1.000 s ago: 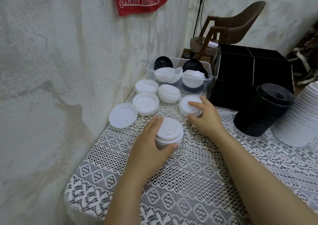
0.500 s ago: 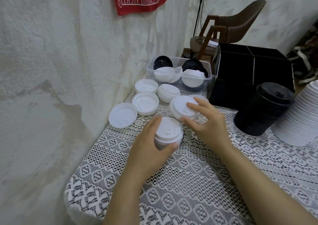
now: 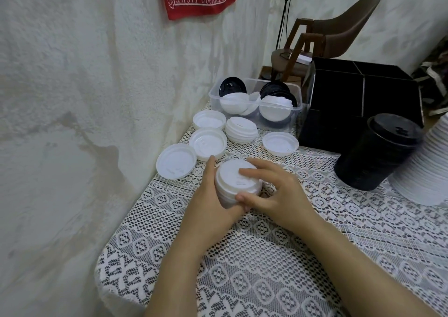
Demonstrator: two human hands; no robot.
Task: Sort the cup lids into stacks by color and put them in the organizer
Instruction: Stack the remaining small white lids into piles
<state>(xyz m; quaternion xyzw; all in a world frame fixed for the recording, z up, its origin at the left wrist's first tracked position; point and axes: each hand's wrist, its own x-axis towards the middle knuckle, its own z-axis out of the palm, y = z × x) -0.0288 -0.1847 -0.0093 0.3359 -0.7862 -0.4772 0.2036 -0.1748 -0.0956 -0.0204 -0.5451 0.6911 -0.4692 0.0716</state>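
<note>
A short stack of white lids (image 3: 232, 183) stands on the lace cloth near the middle. My left hand (image 3: 213, 203) grips its left side, thumb at the front. My right hand (image 3: 274, 193) holds the stack from the right, with fingers pressing on the top lid. Loose white lids lie behind: one (image 3: 176, 161) at the left, one (image 3: 208, 143) upturned, one (image 3: 209, 120) farther back, a small stack (image 3: 241, 129), and a single lid (image 3: 280, 143) to the right. A clear tub (image 3: 257, 98) holds mixed black and white lids. The black organizer (image 3: 358, 98) stands at the back right.
A tall stack of black lids (image 3: 378, 152) leans at the right, beside a large stack of white lids (image 3: 426, 169). The wall runs close along the table's left edge. A brown chair (image 3: 322, 35) stands behind the table.
My right hand lifted a white lid from the pile behind and set it on the stack held by my left hand. One lid stayed behind on the cloth.
</note>
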